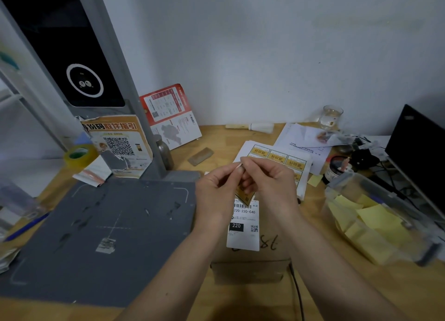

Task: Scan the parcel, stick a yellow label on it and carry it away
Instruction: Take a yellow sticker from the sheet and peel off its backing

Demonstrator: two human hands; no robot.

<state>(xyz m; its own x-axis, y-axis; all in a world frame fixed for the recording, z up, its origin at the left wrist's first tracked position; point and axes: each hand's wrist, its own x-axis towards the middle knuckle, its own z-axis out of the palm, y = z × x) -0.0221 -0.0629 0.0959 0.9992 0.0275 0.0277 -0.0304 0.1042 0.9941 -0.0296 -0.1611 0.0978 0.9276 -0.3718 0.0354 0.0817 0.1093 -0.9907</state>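
A brown cardboard parcel [265, 255] lies on the wooden desk, right of the grey scanner base [108, 224]. A white shipping label [243, 226] with barcode and "220" is stuck on its top. My left hand [216, 188] and my right hand [269, 181] meet just above the parcel's far end. Both pinch a small yellow label [244, 195], which hangs down curled between the fingers. A sheet of yellow labels [279, 158] lies on the desk just beyond my hands.
The scanner column [91, 80] rises at the left with a QR poster [118, 147] and tape roll [80, 154] beside it. A clear box of yellow notes [375, 226] stands right. Papers, a glass [331, 117], a jar and a dark laptop [416, 157] crowd the back right.
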